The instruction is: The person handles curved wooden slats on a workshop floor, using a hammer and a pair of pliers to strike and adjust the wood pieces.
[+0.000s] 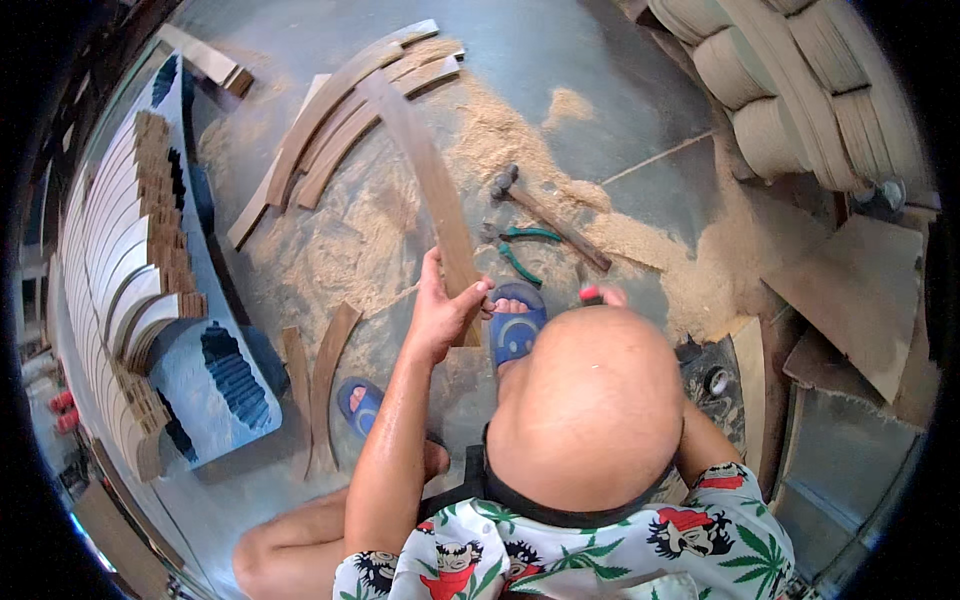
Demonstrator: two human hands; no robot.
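Curved wooden strip held in the left hand: the strip is standing out in front of the person, above a floor scattered with sawdust, its lower end lying just beside the blue sandal in this view. The left hand is closing around the strip near that lower end, the thumb crossing the broad face and a finger pressing along the left edge. The right hand is showing only as fingertips beyond the bare knee, beside a small red-ended object; whether it is gripping that object, one cannot tell. By its look, the strip is probably behaving as a stiff, fairly light piece, dry rather than slippery, though dust may be making the face a little slick; thinness across the curve is suggesting some risk of splitting. A hold across both long edges, nearer the middle, would likely be balancing it better. The long axis is running from the lower end up and slightly leftward, the far end pointing toward the curved strips on the floor, the bow bulging rightward
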